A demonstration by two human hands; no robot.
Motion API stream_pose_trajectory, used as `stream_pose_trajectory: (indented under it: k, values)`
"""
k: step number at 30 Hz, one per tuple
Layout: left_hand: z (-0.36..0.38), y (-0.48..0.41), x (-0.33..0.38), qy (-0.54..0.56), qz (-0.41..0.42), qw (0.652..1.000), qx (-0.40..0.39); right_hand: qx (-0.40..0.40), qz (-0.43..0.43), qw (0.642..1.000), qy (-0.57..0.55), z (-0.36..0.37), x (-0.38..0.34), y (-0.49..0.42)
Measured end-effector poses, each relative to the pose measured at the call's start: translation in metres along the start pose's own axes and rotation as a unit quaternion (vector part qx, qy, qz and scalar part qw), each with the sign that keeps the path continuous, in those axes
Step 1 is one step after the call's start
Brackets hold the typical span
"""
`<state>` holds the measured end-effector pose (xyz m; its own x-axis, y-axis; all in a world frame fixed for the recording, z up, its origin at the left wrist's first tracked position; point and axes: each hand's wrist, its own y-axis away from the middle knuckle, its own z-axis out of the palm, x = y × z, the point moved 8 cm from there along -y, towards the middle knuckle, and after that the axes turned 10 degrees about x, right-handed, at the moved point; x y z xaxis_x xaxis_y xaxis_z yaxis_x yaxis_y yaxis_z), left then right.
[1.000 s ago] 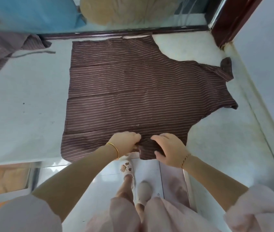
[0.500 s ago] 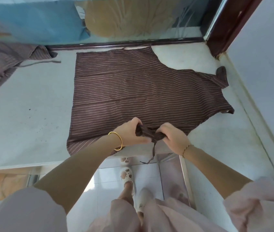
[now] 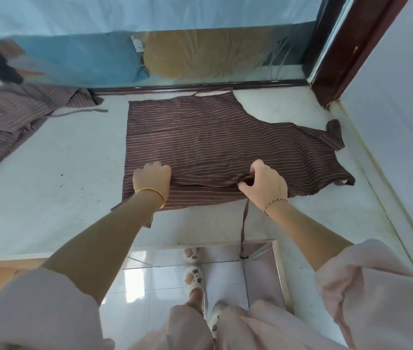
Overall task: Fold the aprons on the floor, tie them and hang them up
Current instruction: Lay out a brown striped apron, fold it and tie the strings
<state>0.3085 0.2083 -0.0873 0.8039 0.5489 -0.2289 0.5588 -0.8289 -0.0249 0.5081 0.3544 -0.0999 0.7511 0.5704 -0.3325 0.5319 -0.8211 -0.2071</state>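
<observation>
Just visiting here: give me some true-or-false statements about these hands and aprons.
1. Both the left hand and right hand are on the striped apron. True.
2. The apron is hanging up. False: it lies spread on the white ledge.
3. A strap dangles below the right hand. True.
4. The gold bangle is on the right wrist. False: left wrist.
5. Only one apron shows. False: a second apron lies crumpled at far left.
</observation>
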Motion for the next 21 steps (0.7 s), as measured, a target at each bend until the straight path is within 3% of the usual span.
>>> stream_pose_trajectory:
  k: [2,4,7,9,11,15,18,21]
  values:
    - [0.011,-0.004,-0.022,0.013,-0.017,0.998,-0.055,-0.03,-0.027,0.999,-0.002,0.003,-0.003,-0.004]
    - [0.03,-0.004,-0.03,0.005,0.024,0.984,-0.177,-0.138,-0.061,0.988,-0.021,0.016,-0.007,-0.006]
    - [0.039,0.01,-0.035,-0.151,0.154,0.906,-0.364,-0.312,-0.097,0.944,-0.034,0.027,-0.015,-0.009]
    - [0.033,-0.002,-0.043,-0.224,0.192,0.871,-0.392,-0.328,-0.105,0.939,-0.007,0.022,-0.02,-0.032]
    - [0.03,-0.034,-0.052,-0.219,0.18,0.881,-0.378,-0.295,-0.1,0.949,0.046,0.015,-0.025,-0.067]
    - [0.028,-0.123,-0.091,-0.055,0.032,0.954,-0.294,-0.136,-0.067,0.979,0.138,0.0,-0.038,-0.152]
    - [0.024,-0.187,-0.101,0.005,0.021,0.982,-0.19,-0.081,-0.04,0.985,0.146,0.002,-0.044,-0.21]
    - [0.026,-0.239,-0.108,0.031,0.015,0.989,-0.143,-0.068,-0.016,0.987,0.143,0.012,-0.045,-0.257]
